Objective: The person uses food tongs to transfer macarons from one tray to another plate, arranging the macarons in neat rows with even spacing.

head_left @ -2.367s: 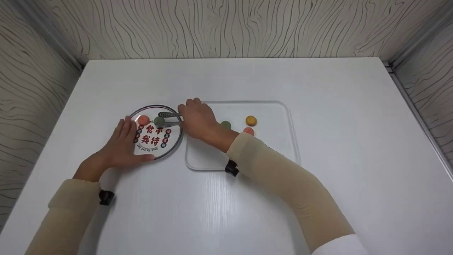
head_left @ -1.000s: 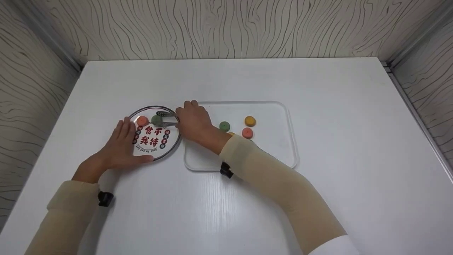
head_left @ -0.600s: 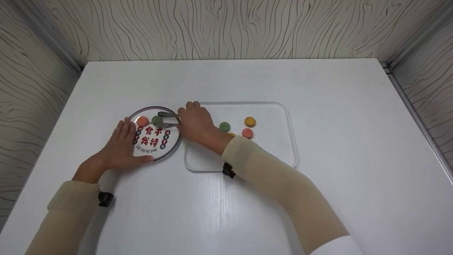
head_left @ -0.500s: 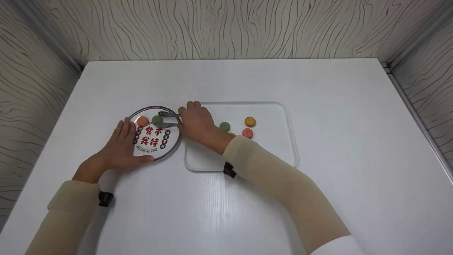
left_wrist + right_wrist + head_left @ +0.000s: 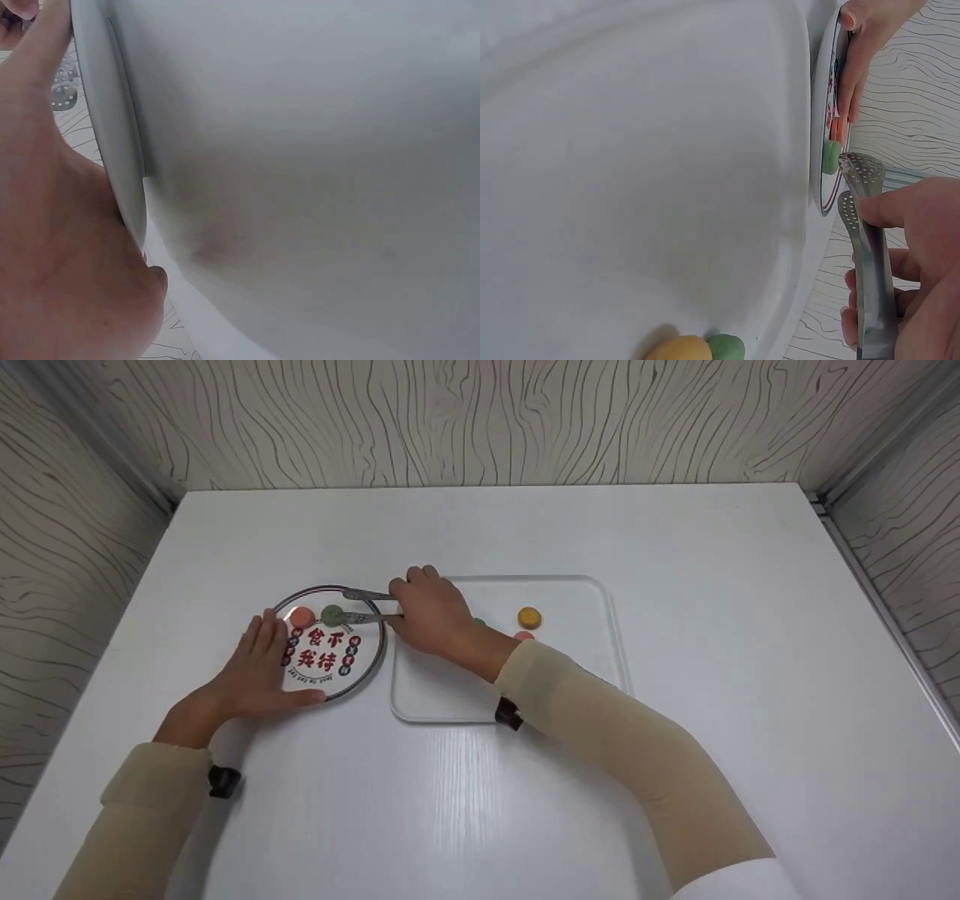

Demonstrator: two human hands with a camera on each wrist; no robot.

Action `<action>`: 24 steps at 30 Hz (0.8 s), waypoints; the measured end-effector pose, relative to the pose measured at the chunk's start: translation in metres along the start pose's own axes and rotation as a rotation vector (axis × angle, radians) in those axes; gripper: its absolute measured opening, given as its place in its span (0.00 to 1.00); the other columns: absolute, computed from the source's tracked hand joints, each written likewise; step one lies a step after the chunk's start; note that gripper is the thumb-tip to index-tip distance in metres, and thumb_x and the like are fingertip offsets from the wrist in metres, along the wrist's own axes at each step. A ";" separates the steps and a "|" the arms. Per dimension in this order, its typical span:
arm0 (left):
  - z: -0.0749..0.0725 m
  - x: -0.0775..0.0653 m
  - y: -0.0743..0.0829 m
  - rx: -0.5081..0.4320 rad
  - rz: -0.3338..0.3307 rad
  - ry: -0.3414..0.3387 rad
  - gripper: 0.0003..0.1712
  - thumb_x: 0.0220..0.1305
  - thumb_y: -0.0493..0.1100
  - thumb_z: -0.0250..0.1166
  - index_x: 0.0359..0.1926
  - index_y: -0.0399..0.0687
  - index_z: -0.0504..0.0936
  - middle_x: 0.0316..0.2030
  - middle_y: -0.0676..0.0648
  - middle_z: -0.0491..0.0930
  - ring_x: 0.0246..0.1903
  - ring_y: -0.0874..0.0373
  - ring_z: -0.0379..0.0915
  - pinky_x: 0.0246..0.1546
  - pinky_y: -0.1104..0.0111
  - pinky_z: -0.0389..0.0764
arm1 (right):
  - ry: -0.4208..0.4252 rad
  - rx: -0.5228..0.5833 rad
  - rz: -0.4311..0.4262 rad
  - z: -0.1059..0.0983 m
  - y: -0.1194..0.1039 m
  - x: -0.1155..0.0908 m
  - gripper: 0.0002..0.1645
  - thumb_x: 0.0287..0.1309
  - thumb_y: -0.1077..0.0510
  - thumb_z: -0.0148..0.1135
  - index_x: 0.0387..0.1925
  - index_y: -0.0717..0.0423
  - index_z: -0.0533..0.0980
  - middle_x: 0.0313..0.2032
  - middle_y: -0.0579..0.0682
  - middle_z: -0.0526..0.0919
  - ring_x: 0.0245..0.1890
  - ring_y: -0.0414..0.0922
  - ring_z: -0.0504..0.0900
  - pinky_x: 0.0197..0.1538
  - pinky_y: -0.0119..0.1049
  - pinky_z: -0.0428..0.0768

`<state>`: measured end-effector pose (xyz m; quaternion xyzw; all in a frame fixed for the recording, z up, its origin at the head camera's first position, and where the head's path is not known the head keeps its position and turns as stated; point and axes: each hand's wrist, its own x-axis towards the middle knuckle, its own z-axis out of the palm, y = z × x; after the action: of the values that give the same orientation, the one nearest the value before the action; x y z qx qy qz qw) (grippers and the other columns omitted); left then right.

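Observation:
My right hand (image 5: 433, 611) grips metal tongs (image 5: 870, 262) with perforated ends, its thumb along one arm. The tong ends stand apart over the right rim of a round plate (image 5: 360, 675) with red lettering. Just left of them a green macaron (image 5: 332, 616) lies on the plate, beside a pink-orange macaron (image 5: 302, 617). My left hand (image 5: 251, 671) rests at the plate's left and near rim, fingers straight and thumb stretched along the edge. In the left wrist view the plate's outer side (image 5: 112, 127) shows beside that hand.
A white rectangular tray (image 5: 442, 709) lies right of the plate. On it are a yellow macaron (image 5: 529, 618), a partly hidden pink one (image 5: 524, 636) and a green one (image 5: 727, 347); another yellow one (image 5: 681, 349) shows in the right wrist view. Patterned panels (image 5: 480, 420) surround the table.
My right hand has drawn back to the right with the tongs. Their ends have spread and come away from the green macaron, which stays on the plate. The left hand keeps its place.

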<state>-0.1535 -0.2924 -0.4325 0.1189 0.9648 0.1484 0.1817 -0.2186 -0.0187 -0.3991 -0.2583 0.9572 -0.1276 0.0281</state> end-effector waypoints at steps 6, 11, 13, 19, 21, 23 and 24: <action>0.002 0.000 -0.001 0.007 0.000 0.005 0.77 0.56 0.75 0.66 0.75 0.20 0.35 0.76 0.24 0.25 0.76 0.28 0.19 0.74 0.38 0.38 | -0.013 0.029 -0.028 -0.006 0.003 -0.007 0.22 0.70 0.48 0.63 0.57 0.55 0.80 0.47 0.51 0.80 0.48 0.46 0.74 0.50 0.39 0.78; 0.002 0.001 -0.001 0.005 0.006 0.006 0.77 0.56 0.75 0.65 0.75 0.20 0.35 0.76 0.24 0.25 0.76 0.28 0.19 0.73 0.37 0.37 | -0.014 0.062 -0.066 -0.011 0.005 -0.016 0.22 0.69 0.49 0.64 0.59 0.55 0.80 0.47 0.51 0.80 0.48 0.46 0.74 0.51 0.38 0.77; 0.001 0.001 -0.001 0.004 0.008 0.003 0.77 0.56 0.75 0.65 0.75 0.20 0.35 0.76 0.24 0.25 0.76 0.28 0.18 0.73 0.37 0.37 | -0.008 0.075 -0.082 -0.012 0.006 -0.019 0.22 0.69 0.49 0.65 0.58 0.54 0.80 0.47 0.51 0.80 0.49 0.46 0.74 0.50 0.37 0.78; 0.002 0.003 -0.004 0.011 0.004 -0.004 0.77 0.57 0.76 0.64 0.75 0.21 0.33 0.76 0.25 0.23 0.76 0.29 0.16 0.73 0.37 0.36 | 0.003 0.090 -0.113 -0.012 0.010 -0.028 0.20 0.69 0.50 0.65 0.57 0.53 0.80 0.48 0.50 0.80 0.47 0.45 0.74 0.46 0.37 0.78; 0.002 0.003 -0.004 0.011 0.002 -0.005 0.78 0.56 0.76 0.64 0.75 0.21 0.33 0.76 0.25 0.23 0.76 0.29 0.16 0.73 0.37 0.36 | 0.003 0.088 -0.115 -0.011 0.011 -0.031 0.20 0.69 0.50 0.65 0.57 0.53 0.80 0.48 0.50 0.80 0.47 0.45 0.74 0.46 0.36 0.78; 0.002 0.003 -0.004 0.011 0.000 -0.007 0.78 0.56 0.76 0.64 0.76 0.21 0.33 0.76 0.25 0.23 0.76 0.30 0.16 0.73 0.38 0.36 | 0.004 0.086 -0.117 -0.011 0.011 -0.033 0.20 0.68 0.50 0.65 0.57 0.53 0.81 0.48 0.50 0.80 0.47 0.45 0.74 0.47 0.36 0.78; 0.002 0.002 -0.004 0.010 -0.001 -0.008 0.78 0.56 0.76 0.64 0.76 0.21 0.33 0.76 0.25 0.22 0.76 0.30 0.16 0.73 0.38 0.36 | 0.005 0.085 -0.120 -0.011 0.011 -0.034 0.20 0.68 0.50 0.65 0.57 0.53 0.81 0.47 0.49 0.80 0.47 0.45 0.74 0.46 0.36 0.78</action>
<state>-0.1555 -0.2953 -0.4369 0.1197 0.9649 0.1429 0.1850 -0.1957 0.0106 -0.3913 -0.3135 0.9338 -0.1703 0.0291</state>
